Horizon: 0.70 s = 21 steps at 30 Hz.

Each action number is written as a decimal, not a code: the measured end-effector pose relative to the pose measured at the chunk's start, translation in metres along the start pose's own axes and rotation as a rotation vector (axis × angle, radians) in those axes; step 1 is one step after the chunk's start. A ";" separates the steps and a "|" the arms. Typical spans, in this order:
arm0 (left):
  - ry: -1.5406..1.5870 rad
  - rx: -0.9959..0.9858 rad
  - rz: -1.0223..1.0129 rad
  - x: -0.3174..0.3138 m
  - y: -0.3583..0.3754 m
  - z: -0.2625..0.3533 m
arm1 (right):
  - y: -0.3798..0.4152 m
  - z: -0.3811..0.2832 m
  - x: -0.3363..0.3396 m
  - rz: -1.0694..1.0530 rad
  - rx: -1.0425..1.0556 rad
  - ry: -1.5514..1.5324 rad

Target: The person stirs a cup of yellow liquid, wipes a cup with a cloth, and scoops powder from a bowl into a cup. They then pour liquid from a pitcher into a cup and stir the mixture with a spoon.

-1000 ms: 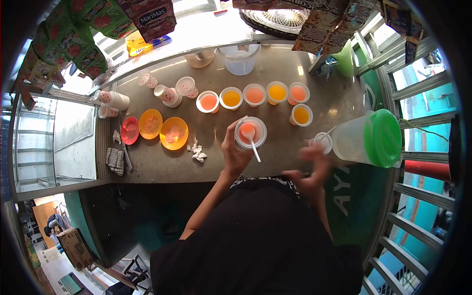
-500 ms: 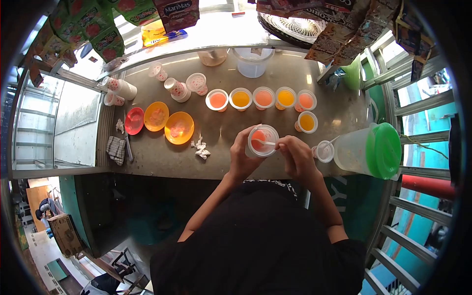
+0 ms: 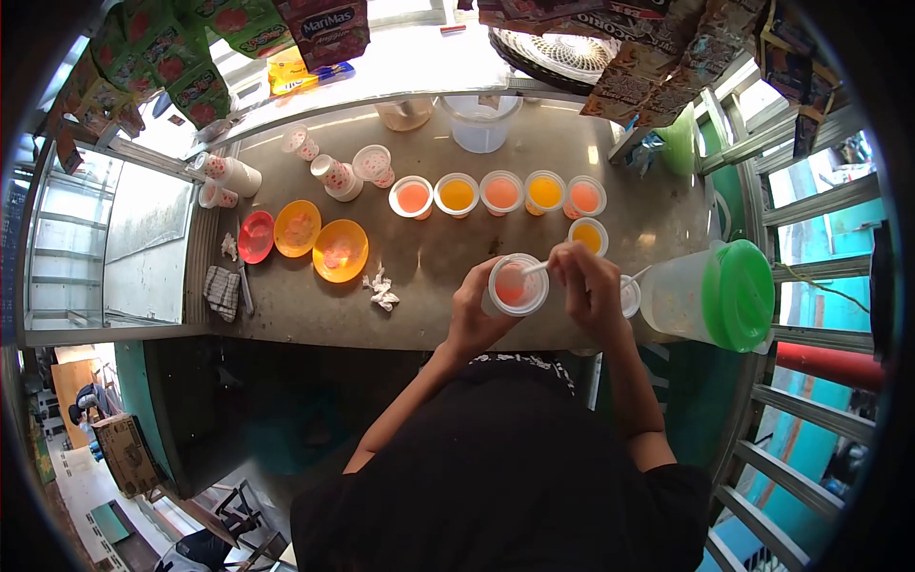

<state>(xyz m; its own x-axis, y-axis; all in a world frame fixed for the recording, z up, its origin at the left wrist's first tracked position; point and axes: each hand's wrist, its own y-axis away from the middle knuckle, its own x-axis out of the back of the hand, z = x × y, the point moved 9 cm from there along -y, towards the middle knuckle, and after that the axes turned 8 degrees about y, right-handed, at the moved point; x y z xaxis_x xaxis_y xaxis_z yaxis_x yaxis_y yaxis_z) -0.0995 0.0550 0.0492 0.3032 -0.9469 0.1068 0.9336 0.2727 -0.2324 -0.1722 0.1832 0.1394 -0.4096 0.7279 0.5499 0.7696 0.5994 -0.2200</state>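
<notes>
My left hand (image 3: 477, 313) is wrapped round a plastic cup (image 3: 520, 303) of pinkish-orange drink near the front edge of the counter. A white plastic spoon (image 3: 537, 268) dips into that cup, its handle pinched in the fingers of my right hand (image 3: 589, 291). Just beyond my right hand stands a cup of yellow-orange drink (image 3: 586, 234). Behind it, a row of several filled cups (image 3: 500, 194) alternates pink and orange. Right of my right hand is a small cup (image 3: 629, 296) with a stick-like utensil in it, partly hidden by the hand.
A large pitcher with a green lid (image 3: 739, 296) lies to the right. Orange plates (image 3: 340, 251), a red plate (image 3: 256, 237), crumpled tissue (image 3: 382, 289) and a checked cloth (image 3: 223, 291) are at left. Stacked cups (image 3: 334, 174) and a clear bucket (image 3: 479, 124) stand behind. Sachets (image 3: 324, 29) hang overhead.
The cup in my left hand has shifted slightly right and down. My right hand has risen and moved right, tilting the spoon more steeply in the drink.
</notes>
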 end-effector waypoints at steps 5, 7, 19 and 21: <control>0.058 0.015 -0.046 -0.014 0.002 -0.002 | -0.003 -0.001 0.005 -0.063 0.036 -0.004; 0.090 0.015 -0.089 -0.018 -0.001 0.002 | -0.005 0.001 0.016 -0.015 0.050 0.027; 0.231 -0.181 -0.228 -0.056 -0.008 0.009 | 0.012 -0.011 0.027 -0.014 0.158 0.005; 0.197 -0.191 -0.222 -0.059 -0.012 0.014 | 0.010 -0.007 0.043 0.042 0.097 0.000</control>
<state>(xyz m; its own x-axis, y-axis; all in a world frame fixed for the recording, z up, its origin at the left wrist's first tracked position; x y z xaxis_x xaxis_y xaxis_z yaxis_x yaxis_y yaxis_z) -0.1258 0.1097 0.0598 0.0366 -0.9993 -0.0093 0.9142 0.0372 -0.4035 -0.1784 0.2183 0.1661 -0.3785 0.7529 0.5383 0.7349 0.5980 -0.3197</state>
